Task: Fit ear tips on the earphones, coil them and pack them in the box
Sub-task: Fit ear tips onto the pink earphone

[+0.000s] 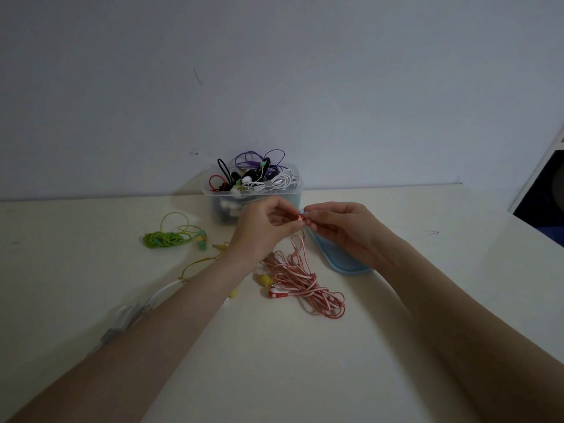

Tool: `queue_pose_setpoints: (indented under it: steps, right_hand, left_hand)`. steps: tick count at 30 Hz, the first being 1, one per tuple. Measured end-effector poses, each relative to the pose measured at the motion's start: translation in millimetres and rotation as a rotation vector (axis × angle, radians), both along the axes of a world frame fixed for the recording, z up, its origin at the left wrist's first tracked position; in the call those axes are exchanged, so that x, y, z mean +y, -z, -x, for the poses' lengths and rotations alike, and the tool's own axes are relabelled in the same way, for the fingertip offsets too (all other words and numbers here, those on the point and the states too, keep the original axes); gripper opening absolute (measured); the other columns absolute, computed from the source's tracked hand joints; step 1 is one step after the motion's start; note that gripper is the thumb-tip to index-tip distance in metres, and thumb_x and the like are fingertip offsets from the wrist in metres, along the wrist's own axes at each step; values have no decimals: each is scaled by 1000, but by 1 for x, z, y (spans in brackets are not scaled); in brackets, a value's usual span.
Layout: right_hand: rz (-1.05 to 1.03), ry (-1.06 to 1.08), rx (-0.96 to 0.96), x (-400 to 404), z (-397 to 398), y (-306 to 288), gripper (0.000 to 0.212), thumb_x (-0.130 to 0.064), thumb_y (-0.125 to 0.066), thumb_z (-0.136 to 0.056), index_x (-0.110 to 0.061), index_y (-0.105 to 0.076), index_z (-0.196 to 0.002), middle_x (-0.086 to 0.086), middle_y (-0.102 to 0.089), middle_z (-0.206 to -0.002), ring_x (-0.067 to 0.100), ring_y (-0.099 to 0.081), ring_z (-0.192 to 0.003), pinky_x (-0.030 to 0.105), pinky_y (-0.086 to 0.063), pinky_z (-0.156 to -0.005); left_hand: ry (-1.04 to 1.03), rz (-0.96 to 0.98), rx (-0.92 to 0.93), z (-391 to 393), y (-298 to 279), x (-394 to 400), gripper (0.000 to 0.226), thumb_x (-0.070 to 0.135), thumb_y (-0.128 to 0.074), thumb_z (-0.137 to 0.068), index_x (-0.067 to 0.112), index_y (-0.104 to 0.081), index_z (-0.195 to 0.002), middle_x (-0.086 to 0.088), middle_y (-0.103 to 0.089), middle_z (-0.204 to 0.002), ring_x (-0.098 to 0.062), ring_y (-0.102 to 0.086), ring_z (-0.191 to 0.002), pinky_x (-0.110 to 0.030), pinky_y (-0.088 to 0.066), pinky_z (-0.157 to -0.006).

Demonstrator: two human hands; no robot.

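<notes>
Both hands meet above the middle of the table (305, 361), just in front of the clear plastic box (213, 192) that stands against the wall at the table's far edge. The left hand (262, 230) pinches a red earbud (300, 217) between curled fingertips, and the right hand (341, 227) pinches something small against it; whether that is an ear tip is too small to tell. The red-and-white cable (302, 282) hangs from the earbud and lies in a loose tangle on the table below the hands, with the second red earbud (276, 294) beside it. A blue lid (341, 261) is mostly hidden under the right hand and wrist. The box is heaped with tangled purple, black, white and red earphones, hard to tell apart. A coiled green pair (166, 238) lies toward the left edge. A yellow pair (265, 280) and a white cable (161, 293) are partly covered by the left forearm.
</notes>
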State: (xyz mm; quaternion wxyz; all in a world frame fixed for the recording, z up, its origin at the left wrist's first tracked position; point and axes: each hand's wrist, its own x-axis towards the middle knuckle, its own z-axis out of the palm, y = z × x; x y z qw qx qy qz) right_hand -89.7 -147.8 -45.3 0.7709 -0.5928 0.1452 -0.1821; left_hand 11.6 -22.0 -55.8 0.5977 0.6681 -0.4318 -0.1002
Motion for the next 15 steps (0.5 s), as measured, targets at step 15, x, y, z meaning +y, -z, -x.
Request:
queue_pose_setpoints:
  steps: [15]
  right_hand:
    - [-187, -81, 55, 2, 3, -6, 14, 8, -50, -86, 7, -64, -91, 8, -70, -70, 10, -68, -65, 14, -54, -59]
  left_hand:
    - [100, 21, -22, -3, -3, 4, 17, -3, -71, -74, 10, -64, -82, 0, -68, -82, -4, -67, -78, -16, -53, -75]
